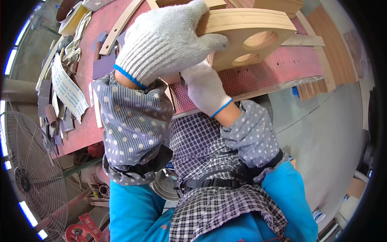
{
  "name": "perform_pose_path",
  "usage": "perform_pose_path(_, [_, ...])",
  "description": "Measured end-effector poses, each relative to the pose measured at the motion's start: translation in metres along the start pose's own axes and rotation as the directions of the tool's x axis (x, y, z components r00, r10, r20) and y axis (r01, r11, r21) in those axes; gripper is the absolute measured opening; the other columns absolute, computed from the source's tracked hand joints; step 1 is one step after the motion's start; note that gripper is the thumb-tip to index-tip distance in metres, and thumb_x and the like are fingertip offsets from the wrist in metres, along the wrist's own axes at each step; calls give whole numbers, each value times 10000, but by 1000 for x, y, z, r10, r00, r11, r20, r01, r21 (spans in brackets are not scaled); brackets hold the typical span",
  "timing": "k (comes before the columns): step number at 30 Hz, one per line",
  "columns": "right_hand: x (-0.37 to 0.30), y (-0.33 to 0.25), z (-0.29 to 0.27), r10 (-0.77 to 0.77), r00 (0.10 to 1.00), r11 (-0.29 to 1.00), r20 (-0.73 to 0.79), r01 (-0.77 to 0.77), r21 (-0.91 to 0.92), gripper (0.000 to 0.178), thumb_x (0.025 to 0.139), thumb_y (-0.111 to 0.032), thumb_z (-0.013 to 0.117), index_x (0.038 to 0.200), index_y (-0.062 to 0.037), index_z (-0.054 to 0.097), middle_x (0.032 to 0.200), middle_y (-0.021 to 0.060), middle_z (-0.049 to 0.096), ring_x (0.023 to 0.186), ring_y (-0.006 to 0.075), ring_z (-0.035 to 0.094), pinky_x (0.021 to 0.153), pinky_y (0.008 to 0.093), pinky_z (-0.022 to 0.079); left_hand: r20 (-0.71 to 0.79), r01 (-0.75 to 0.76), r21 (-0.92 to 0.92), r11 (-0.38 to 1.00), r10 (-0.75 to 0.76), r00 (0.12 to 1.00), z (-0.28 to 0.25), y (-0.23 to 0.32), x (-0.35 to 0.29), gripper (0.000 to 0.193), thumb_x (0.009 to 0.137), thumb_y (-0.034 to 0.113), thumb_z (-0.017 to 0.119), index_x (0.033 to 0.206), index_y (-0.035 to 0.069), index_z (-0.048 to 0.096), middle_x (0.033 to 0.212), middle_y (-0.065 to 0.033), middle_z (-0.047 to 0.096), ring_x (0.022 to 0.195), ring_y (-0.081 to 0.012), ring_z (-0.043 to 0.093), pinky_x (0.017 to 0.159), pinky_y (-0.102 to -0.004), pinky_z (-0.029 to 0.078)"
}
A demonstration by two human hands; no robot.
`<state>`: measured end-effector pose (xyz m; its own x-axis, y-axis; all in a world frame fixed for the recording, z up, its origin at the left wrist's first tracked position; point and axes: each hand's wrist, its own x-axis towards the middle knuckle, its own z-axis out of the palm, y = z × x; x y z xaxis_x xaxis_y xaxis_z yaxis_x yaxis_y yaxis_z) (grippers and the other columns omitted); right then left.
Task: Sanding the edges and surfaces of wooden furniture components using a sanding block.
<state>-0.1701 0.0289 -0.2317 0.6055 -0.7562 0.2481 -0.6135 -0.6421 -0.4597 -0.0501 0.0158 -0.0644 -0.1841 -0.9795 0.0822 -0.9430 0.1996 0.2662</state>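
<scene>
A thick, pale wooden piece [229, 47] with a curved, stepped top edge and two round holes stands on edge at the far side of the bench. My left hand [165, 42], in a white knitted glove with a blue cuff, grips its left end, thumb on the near face and fingers over the top. Just below, my right hand [204, 86], gloved the same way, is closed near the lower left corner of the piece. A small dark edge shows beside its fingers. What it holds is mostly hidden behind the hands.
The bench has a red, dotted cover [262, 78]. Sandpaper scraps [66, 90] and wooden strips [119, 28] lie at the left. More wooden parts [278, 5] are behind the piece, and long boards [330, 44] at the right. A large fan [28, 179] stands lower left.
</scene>
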Motion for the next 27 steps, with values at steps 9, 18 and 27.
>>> perform_pose_path(9, [5,-4,-11,91,974,996,205,-85,-42,247,843,-96,675,1075,-11,693,1063,136,728,1084,340,696,1047,458,511,-71,-37,9,999,37,997,3,5,-2,530,898,533,751,1186,98,659,929,-205,745,865,-361,753,762,-468,582])
perform_pose_path(18, [-2,-2,-14,-14,999,998,33,16,-61,228,856,-104,660,1054,3,698,1079,164,737,1112,332,704,1050,422,527,-68,-63,39,997,66,995,5,4,2,629,885,565,754,1297,98,662,992,-211,757,906,-381,755,777,-458,587])
perform_pose_path(27, [-31,8,-1,-103,992,995,-72,103,0,347,871,-160,667,1169,17,683,1248,198,664,1298,351,581,1135,496,441,-80,-64,36,997,67,995,4,6,1,614,875,541,763,1288,97,666,1005,-227,752,917,-385,752,788,-473,584])
